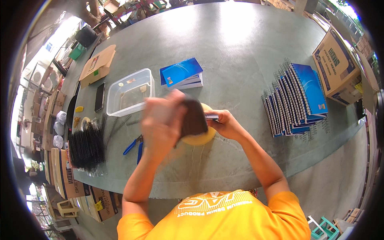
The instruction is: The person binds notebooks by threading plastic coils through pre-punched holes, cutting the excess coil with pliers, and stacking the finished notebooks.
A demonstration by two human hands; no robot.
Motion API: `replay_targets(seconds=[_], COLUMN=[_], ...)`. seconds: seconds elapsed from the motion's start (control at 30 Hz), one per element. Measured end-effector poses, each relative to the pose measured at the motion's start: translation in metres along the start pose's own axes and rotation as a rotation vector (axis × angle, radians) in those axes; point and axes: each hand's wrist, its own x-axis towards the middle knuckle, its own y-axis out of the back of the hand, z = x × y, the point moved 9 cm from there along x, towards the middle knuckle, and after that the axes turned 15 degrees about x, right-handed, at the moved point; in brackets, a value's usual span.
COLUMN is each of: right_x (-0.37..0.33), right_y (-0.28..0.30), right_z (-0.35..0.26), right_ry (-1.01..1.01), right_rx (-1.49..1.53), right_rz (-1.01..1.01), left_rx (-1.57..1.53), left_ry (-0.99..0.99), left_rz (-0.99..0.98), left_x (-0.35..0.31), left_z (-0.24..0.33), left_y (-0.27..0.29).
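My right hand (227, 125) pinches the edge of a thin notebook (212, 117) with pale page edges. A dark, flat, blurred piece (194, 118) stands beside it, perhaps the notebook's cover. My left hand (162, 124) is smeared by motion at the dark piece's left side, and its grip is unclear. A round yellow object (202, 138) on the table shows partly beneath my hands. Beyond them lies a small stack of blue notebooks (182, 73). Blue-handled pliers (139, 148) rest near my left forearm.
At left are a clear plastic bin (130, 90), a phone (100, 97), a bundle of black spiral coils (86, 144) and flattened cardboard (98, 66). On the right, a tall pile of spiral-bound blue notebooks (294, 100) leans beside a cardboard box (336, 68). The grey table (256, 168) has a curved front edge.
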Motion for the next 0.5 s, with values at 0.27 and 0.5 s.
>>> replay_targets(seconds=[0.27, 0.5], right_x=[0.004, -0.005], right_y=[-0.009, -0.005], right_z=[-0.004, -0.033], right_ry=[0.029, 0.235], right_rx=[0.077, -0.033], right_rz=[-0.019, 0.039], left_rx=[-0.064, 0.326], left_ry=[-0.067, -0.378], left_rz=[-0.480, -0.183], left_x=[-0.098, -0.027], left_z=[0.024, 0.032], left_y=[-0.064, -0.029])
